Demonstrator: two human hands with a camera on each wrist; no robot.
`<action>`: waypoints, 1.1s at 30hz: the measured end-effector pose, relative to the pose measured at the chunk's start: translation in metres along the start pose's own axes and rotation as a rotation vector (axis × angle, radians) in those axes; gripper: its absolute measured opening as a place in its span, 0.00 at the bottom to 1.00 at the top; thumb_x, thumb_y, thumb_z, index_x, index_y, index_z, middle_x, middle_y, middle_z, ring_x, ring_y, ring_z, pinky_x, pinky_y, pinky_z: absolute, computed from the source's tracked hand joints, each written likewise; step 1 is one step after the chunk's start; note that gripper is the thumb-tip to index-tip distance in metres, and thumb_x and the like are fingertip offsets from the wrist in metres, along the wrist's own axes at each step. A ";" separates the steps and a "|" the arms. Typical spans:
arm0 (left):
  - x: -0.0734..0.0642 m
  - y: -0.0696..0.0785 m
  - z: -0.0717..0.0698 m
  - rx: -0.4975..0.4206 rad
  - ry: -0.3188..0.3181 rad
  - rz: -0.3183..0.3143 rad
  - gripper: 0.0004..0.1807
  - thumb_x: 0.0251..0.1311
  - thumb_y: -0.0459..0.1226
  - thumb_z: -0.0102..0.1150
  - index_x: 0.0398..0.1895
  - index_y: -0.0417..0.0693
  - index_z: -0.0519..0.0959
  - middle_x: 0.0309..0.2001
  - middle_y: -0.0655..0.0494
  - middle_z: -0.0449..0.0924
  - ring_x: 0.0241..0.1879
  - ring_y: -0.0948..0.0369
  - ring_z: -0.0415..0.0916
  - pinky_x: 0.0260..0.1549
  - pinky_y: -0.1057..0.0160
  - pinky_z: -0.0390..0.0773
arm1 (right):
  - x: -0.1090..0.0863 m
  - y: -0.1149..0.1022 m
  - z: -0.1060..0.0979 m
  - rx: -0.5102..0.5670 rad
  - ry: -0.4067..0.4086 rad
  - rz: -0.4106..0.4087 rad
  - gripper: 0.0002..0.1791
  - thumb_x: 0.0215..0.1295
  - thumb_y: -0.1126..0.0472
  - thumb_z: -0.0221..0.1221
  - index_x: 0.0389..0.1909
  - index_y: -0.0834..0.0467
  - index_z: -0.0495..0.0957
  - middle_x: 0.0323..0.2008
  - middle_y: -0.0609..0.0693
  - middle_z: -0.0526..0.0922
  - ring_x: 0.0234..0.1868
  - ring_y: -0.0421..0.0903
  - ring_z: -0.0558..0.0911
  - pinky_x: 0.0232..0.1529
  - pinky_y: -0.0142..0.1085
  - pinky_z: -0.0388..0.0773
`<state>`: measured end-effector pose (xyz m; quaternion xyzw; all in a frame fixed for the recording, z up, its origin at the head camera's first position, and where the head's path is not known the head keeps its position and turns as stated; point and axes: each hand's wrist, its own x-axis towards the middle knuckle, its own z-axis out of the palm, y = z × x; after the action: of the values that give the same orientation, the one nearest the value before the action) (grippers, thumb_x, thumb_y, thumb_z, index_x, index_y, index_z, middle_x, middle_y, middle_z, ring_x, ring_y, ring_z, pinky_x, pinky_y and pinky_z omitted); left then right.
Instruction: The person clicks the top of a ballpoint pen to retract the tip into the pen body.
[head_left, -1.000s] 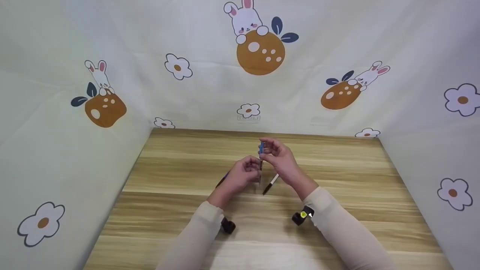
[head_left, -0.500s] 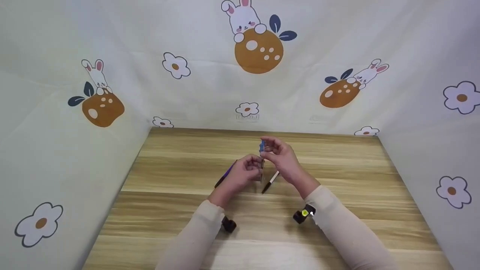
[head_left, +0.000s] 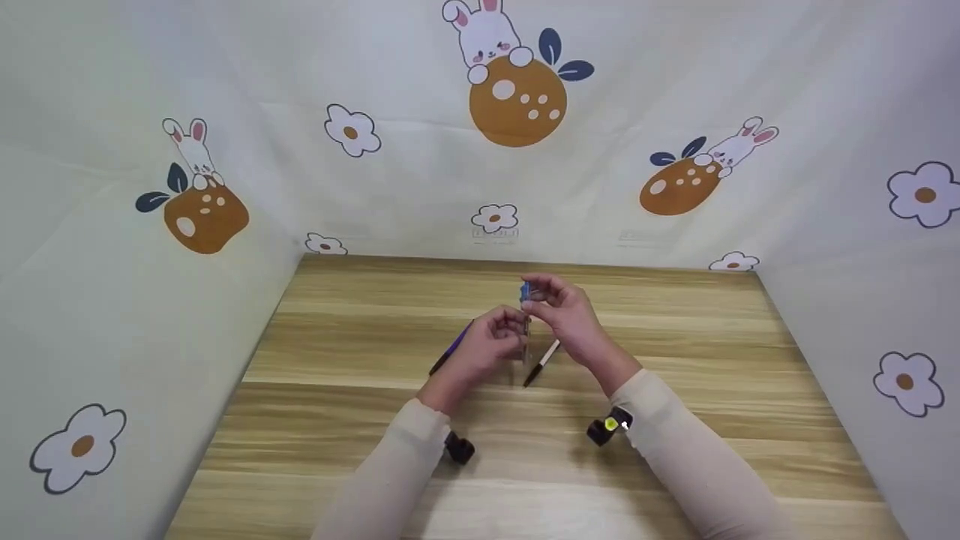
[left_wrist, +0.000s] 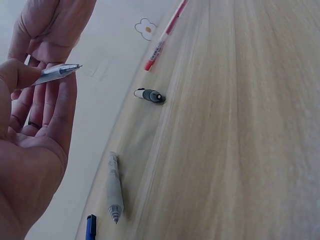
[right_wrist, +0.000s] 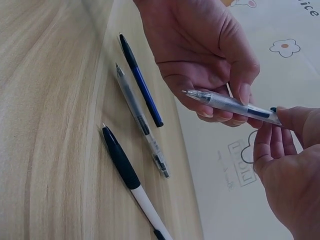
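Between both hands, above the table, is a clear ballpoint pen point(right_wrist: 230, 103) with a metal tip and a blue part at its rear point(head_left: 525, 291). My left hand point(head_left: 487, 345) pinches its barrel between thumb and fingers. At the rear end, my right hand point(head_left: 571, 322) holds the pen by thumb and fingertips. In the head view the pen stands nearly upright, tip down; its middle is partly hidden by the fingers. The pen's tip point(left_wrist: 65, 71) points away from both hands in the left wrist view.
On the wooden table point(head_left: 337, 435) lie a black-and-white pen point(right_wrist: 145, 205), another clear pen point(right_wrist: 132, 106) and a blue pen with a black end point(right_wrist: 142, 85). A red pen point(left_wrist: 162, 41) lies farther along. Patterned cloth walls point(head_left: 405, 187) enclose the table's back and sides.
Both hands keep hold of the clear pen. The left hand has moved slightly up along it toward the right hand; the head view has shifted a little.
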<state>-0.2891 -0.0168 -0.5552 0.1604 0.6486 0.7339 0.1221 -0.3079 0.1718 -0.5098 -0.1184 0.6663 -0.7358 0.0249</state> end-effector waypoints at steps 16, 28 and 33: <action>0.001 0.000 -0.001 0.002 -0.006 0.026 0.19 0.65 0.23 0.61 0.58 0.28 0.77 0.45 0.53 0.82 0.41 0.61 0.81 0.39 0.64 0.85 | 0.000 0.000 -0.002 -0.009 0.017 -0.016 0.22 0.71 0.77 0.68 0.64 0.63 0.84 0.49 0.55 0.86 0.51 0.47 0.84 0.56 0.35 0.85; 0.000 0.000 -0.003 0.033 -0.015 0.016 0.15 0.66 0.24 0.61 0.56 0.36 0.79 0.45 0.53 0.81 0.39 0.60 0.81 0.41 0.62 0.86 | -0.001 0.005 -0.003 -0.037 -0.013 -0.039 0.28 0.73 0.76 0.66 0.72 0.66 0.77 0.48 0.54 0.84 0.51 0.47 0.83 0.53 0.35 0.86; 0.000 0.000 -0.004 0.048 -0.010 0.021 0.15 0.66 0.24 0.60 0.55 0.36 0.79 0.43 0.54 0.81 0.38 0.61 0.81 0.40 0.62 0.86 | 0.000 0.005 -0.001 -0.044 0.002 -0.045 0.27 0.71 0.76 0.68 0.70 0.63 0.80 0.47 0.54 0.85 0.50 0.48 0.84 0.52 0.34 0.85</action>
<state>-0.2905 -0.0207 -0.5552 0.1739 0.6635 0.7188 0.1136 -0.3089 0.1724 -0.5145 -0.1331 0.6797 -0.7213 0.0051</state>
